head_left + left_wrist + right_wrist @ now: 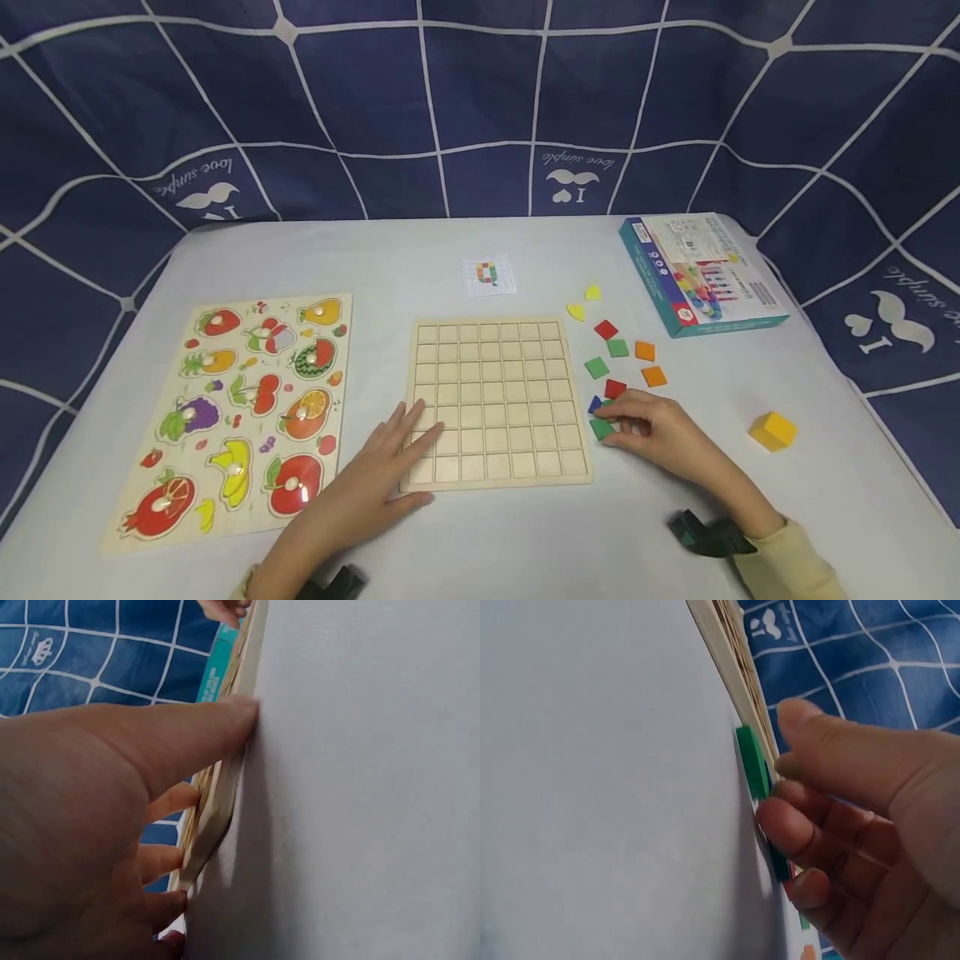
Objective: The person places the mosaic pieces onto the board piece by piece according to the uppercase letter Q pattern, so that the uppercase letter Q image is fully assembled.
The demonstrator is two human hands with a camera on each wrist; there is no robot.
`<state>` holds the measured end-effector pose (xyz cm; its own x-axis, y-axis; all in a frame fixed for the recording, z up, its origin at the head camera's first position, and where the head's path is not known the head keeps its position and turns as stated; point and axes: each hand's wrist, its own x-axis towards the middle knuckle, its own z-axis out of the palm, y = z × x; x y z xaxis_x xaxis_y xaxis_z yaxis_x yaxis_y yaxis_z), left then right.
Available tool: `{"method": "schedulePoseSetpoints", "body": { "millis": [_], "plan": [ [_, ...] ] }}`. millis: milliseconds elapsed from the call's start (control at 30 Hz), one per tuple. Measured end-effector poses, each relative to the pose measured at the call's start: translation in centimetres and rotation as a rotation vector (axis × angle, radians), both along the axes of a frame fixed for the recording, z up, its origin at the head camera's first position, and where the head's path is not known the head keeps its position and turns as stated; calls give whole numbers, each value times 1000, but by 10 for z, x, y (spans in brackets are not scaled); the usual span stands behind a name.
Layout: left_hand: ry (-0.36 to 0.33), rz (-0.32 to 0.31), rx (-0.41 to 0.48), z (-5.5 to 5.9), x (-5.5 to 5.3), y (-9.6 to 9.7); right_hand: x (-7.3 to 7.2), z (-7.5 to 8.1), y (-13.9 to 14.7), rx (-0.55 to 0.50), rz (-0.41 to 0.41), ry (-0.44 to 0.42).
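Observation:
A pale wooden grid board lies on the white table. My left hand rests at its lower left corner, fingers spread over the left side; in the left wrist view the thumb lies by the board's near edge. Right of the board, my right hand reaches down over small coloured tiles, fingers bent, thumb and index finger apart. Near those fingertips are a green square tile and a blue triangle tile. In the right wrist view the green tile lies beside the fingers, which partly hide other tiles.
Red, orange, green and yellow tiles lie scattered right of the board. A small pattern card is behind it. Left is a fruit puzzle board; at right, a game box and a yellow block.

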<state>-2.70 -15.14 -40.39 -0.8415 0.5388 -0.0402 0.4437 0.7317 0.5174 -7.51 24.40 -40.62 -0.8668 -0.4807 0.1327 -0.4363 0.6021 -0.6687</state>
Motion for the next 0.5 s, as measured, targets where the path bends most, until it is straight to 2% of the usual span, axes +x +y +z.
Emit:
{"method": "schedulePoseSetpoints", "body": {
  "millis": [167, 367, 500],
  "plan": [
    [24, -10, -13, -2, 3, -2, 4, -4, -6, 40, -18, 2],
    [25, -21, -18, -3, 2, 0, 5, -6, -4, 56, 1, 39],
    [32, -6, -25, -3, 2, -1, 4, -7, -4, 52, 15, 10]
  ]
}}
